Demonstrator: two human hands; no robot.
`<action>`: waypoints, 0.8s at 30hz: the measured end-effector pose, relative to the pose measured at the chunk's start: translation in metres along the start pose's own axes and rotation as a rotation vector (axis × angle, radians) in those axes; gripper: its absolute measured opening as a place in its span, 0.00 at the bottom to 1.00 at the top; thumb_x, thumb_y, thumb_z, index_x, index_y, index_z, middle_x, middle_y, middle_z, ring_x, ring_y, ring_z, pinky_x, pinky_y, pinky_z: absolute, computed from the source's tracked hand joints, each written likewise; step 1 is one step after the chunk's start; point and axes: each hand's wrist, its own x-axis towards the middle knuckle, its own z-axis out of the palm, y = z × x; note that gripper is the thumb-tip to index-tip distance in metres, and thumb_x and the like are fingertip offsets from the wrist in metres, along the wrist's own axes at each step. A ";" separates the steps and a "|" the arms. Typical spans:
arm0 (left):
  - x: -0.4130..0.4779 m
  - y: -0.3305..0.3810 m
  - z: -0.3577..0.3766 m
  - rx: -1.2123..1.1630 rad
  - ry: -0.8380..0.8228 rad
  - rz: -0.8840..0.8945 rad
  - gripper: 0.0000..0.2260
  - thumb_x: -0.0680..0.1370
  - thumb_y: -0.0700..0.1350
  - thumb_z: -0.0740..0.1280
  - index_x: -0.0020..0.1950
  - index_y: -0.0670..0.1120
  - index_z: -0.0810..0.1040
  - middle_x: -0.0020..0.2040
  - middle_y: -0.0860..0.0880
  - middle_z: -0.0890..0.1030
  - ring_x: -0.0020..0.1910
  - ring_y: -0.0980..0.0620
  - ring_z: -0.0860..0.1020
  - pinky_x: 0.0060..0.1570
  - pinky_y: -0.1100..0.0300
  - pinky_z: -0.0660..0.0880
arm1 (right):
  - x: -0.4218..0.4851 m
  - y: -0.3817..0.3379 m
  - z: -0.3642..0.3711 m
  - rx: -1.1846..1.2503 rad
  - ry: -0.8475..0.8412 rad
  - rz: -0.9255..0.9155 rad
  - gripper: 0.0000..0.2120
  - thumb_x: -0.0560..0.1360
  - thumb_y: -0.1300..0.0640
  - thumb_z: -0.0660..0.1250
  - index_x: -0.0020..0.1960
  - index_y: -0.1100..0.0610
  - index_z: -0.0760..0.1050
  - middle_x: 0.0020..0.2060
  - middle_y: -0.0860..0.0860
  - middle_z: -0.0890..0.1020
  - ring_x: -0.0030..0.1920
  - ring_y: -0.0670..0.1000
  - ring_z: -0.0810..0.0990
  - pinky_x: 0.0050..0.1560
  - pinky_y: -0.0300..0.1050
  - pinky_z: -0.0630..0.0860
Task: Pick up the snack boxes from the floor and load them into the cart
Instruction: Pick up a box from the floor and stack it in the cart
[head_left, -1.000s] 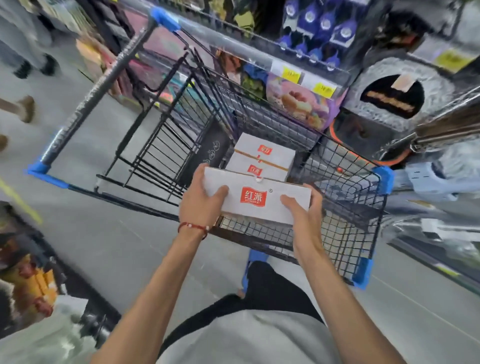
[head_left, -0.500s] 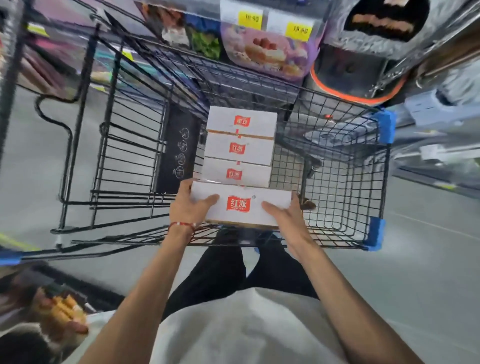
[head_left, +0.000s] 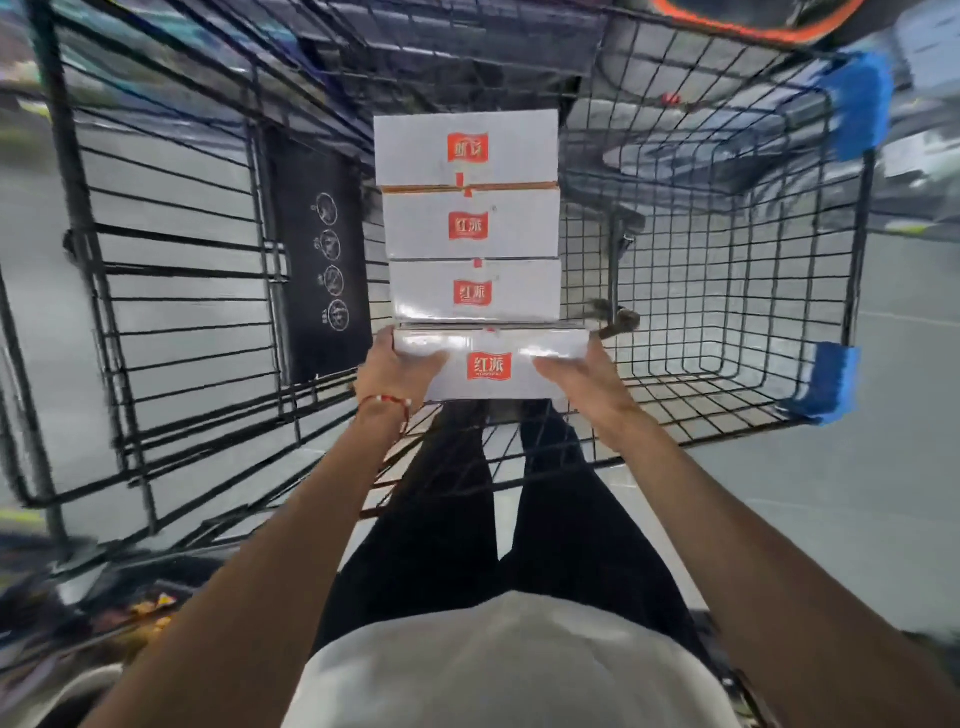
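Note:
I hold a white snack box (head_left: 491, 366) with a red logo between both hands, low inside the black wire cart (head_left: 727, 291). My left hand (head_left: 397, 371) grips its left end and my right hand (head_left: 582, 382) grips its right end. Three more white snack boxes (head_left: 470, 218) with the same red logo lie in a row in the cart, just beyond the held box. The held box sits right against the nearest of them.
The cart's child-seat flap with a black safety panel (head_left: 322, 265) stands to the left of the boxes. Blue corner bumpers (head_left: 857, 104) mark the cart's right side. Grey floor (head_left: 857, 493) surrounds the cart. My dark trouser legs (head_left: 498, 493) show below the basket.
My head has leaned further over the cart, so the basket fills the view. Both hands have lowered the held box down into the cart, next to the row of boxes.

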 end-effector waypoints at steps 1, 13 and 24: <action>0.007 -0.001 0.003 0.009 -0.012 -0.009 0.34 0.67 0.58 0.76 0.70 0.48 0.72 0.60 0.47 0.81 0.60 0.43 0.79 0.64 0.45 0.75 | 0.009 0.002 0.002 -0.006 0.011 0.015 0.22 0.81 0.63 0.69 0.71 0.56 0.64 0.58 0.49 0.80 0.53 0.42 0.80 0.40 0.24 0.75; 0.067 -0.017 0.024 -0.003 -0.028 -0.067 0.23 0.74 0.49 0.73 0.66 0.46 0.71 0.61 0.47 0.79 0.60 0.46 0.77 0.63 0.53 0.74 | 0.080 0.024 0.022 -0.010 0.063 0.097 0.29 0.80 0.62 0.69 0.77 0.55 0.61 0.64 0.50 0.79 0.63 0.50 0.78 0.63 0.44 0.74; 0.053 -0.016 0.007 -0.020 -0.016 0.000 0.22 0.78 0.37 0.63 0.73 0.47 0.70 0.61 0.48 0.79 0.56 0.52 0.75 0.53 0.62 0.69 | 0.066 0.025 0.025 -0.051 0.038 0.068 0.32 0.79 0.65 0.69 0.79 0.54 0.61 0.62 0.50 0.80 0.63 0.50 0.79 0.62 0.42 0.77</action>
